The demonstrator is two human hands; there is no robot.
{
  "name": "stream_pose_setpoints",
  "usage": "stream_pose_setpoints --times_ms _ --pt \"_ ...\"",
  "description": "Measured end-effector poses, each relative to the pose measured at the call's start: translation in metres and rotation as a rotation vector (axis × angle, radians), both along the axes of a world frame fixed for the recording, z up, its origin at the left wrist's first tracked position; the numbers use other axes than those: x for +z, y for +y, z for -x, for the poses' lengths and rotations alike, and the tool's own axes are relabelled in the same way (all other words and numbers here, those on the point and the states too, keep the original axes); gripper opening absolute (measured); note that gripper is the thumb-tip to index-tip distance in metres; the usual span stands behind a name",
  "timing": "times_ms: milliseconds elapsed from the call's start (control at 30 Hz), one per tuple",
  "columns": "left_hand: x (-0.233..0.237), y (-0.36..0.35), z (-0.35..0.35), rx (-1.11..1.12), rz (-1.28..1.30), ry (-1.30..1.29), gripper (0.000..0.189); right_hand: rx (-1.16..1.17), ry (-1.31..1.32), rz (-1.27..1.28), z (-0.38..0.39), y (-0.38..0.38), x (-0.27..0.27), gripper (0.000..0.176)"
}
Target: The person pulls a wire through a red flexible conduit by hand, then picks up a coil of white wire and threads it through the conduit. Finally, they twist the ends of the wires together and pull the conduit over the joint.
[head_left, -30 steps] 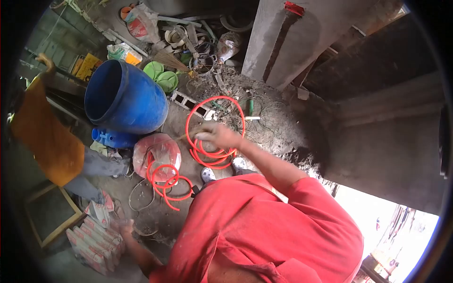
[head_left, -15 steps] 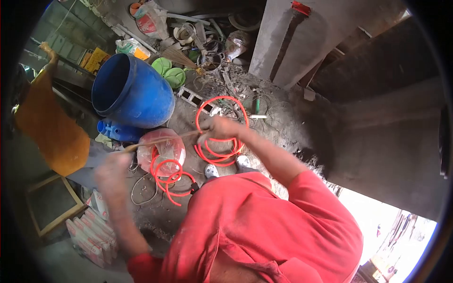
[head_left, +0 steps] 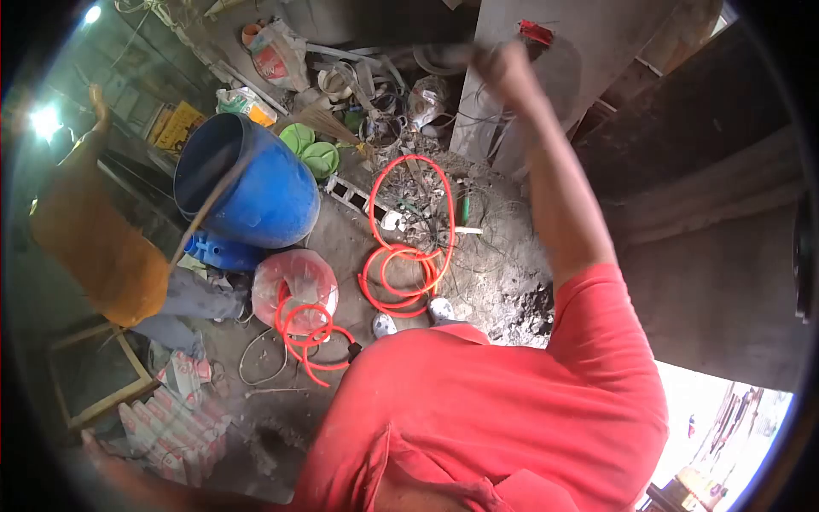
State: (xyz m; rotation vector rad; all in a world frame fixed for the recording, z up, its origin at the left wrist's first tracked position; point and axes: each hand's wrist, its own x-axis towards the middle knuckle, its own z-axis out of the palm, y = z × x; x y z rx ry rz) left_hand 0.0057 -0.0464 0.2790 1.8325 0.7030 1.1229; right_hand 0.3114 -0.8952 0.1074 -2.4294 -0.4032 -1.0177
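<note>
Red-sleeved arm reaches to upper centre; right hand (head_left: 505,70) blurred, grip cannot be told. Orange hose (head_left: 408,260) and blue barrel (head_left: 256,194) lie below.

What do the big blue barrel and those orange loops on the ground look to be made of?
Blue barrel: likely moulded plastic, smooth, uniform colour with a soft sheen. Orange loops: probably flexible plastic tubing, glossy, holding springy curves; could be rubber.

The right hand (head_left: 505,66) is raised high before the grey concrete pillar (head_left: 597,43), too blurred to read its grip. Below, on the dirt floor (head_left: 503,273), a coiled orange hose (head_left: 401,277) lies near a blue barrel (head_left: 264,200) and a red plastic bag (head_left: 294,282). The left arm (head_left: 145,482) is only a blur.
</note>
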Motion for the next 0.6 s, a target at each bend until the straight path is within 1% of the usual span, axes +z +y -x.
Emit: stream_pose_setpoints --times_ms 33,67,100,167,200,267,300,333,400,433,467,500,533,567,600 --pt "-0.032 0.020 0.008 0.037 -0.053 0.065 0.045 0.053 0.270 0.053 0.004 -0.002 -0.061 0.008" --pt "-0.066 0.043 0.015 0.068 -0.125 0.166 0.046 0.089 0.539 0.121 0.009 -0.002 -0.120 0.010" --pt "-0.105 0.061 0.023 0.090 -0.194 0.276 0.047 0.036 0.563 0.149 0.024 0.011 -0.178 0.017" --pt "-0.190 0.095 0.043 0.090 -0.349 0.578 0.049 0.077 0.789 -0.050 0.061 0.043 -0.176 0.026" --pt "-0.233 0.103 0.054 0.077 -0.407 0.719 0.050 0.080 0.805 -0.051 0.078 0.056 -0.169 0.026" --pt "-0.312 0.100 0.073 0.031 -0.489 0.980 0.052 0.144 1.143 -0.473 0.099 0.074 -0.150 0.036" --pt "-0.345 0.094 0.084 -0.005 -0.502 1.120 0.053 0.200 1.102 -0.565 0.111 0.083 -0.176 0.042" --pt "-0.379 0.079 0.096 -0.057 -0.497 1.277 0.054 0.377 1.175 -0.495 0.123 0.091 -0.173 0.046" --pt "-0.427 0.043 0.113 -0.171 -0.419 1.560 0.056 0.446 1.002 -0.523 0.156 0.131 -0.187 0.049" --pt "-0.439 0.018 0.110 -0.206 -0.372 1.556 0.057 0.381 1.093 -0.528 0.171 0.151 -0.177 0.050" --pt "-0.446 -0.008 0.100 -0.257 -0.327 1.429 0.058 0.312 1.185 -0.534 0.183 0.171 -0.168 0.051" --pt "-0.395 -0.079 0.058 -0.401 -0.031 1.234 0.068 0.360 1.234 -0.472 0.189 0.188 -0.178 0.049" --pt "-0.389 -0.114 0.024 -0.520 -0.025 1.023 0.068 0.410 1.284 -0.406 0.195 0.204 -0.189 0.048" --pt "-0.372 -0.166 -0.008 -0.543 -0.077 0.877 0.065 0.412 1.292 -0.405 0.203 0.219 -0.193 0.048" --pt "-0.335 -0.226 -0.042 -0.639 -0.150 0.883 0.065 0.489 1.160 -0.307 0.210 0.235 -0.196 0.044"
